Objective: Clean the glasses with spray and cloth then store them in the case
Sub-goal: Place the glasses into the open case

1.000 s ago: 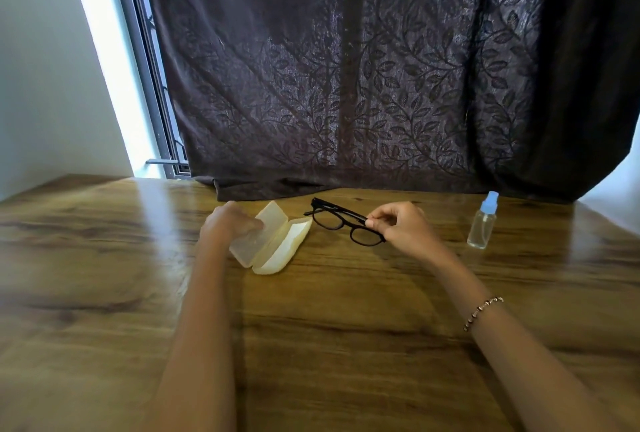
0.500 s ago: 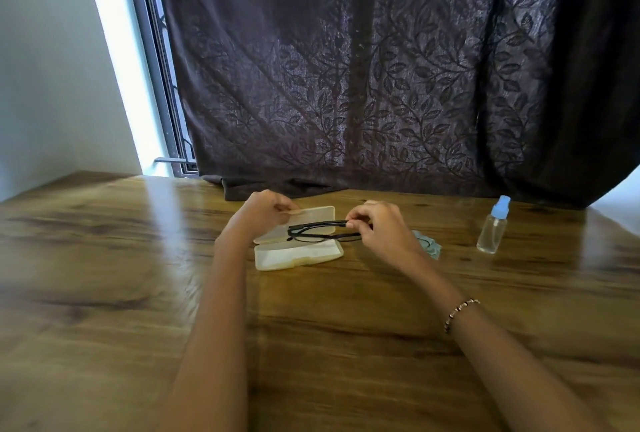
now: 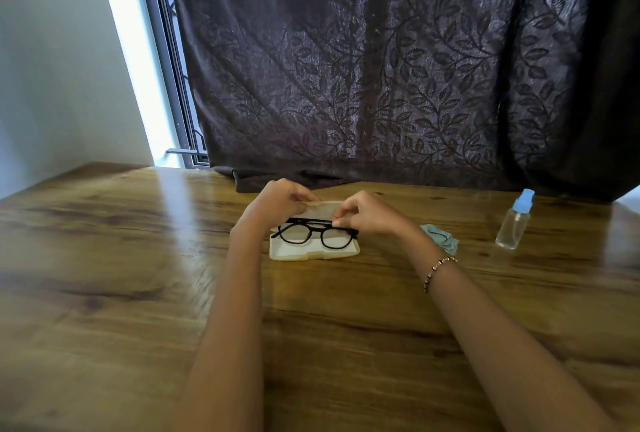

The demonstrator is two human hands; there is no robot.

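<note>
Lying lenses-up in the lower half of an open cream case point(image 3: 313, 253), a pair of black-framed glasses point(image 3: 314, 235) sits with its temples folded, at the middle of a wooden table point(image 3: 131, 258). The translucent lid point(image 3: 322, 209) stands raised behind the frame. The left hand point(image 3: 278, 202) grips the lid's left end, its fingers curled over the upper edge. The right hand point(image 3: 369, 218) has thumb and forefinger drawn narrowly together in a pinch at the upper rim of the glasses, near their right end; whether these fingertips also touch the lid cannot be told. A beaded bracelet point(image 3: 438, 270) circles the right wrist. A crumpled pale-blue cloth point(image 3: 445, 242) lies on the table just beside the right wrist, apart from the case. Farther to the right a clear spray bottle point(image 3: 514, 225) with a blue cap stands upright, well apart from both. A dark leaf-patterned curtain point(image 3: 381, 68) hangs behind the table's far edge, with a bright strip of window point(image 3: 138, 61) at its left.
</note>
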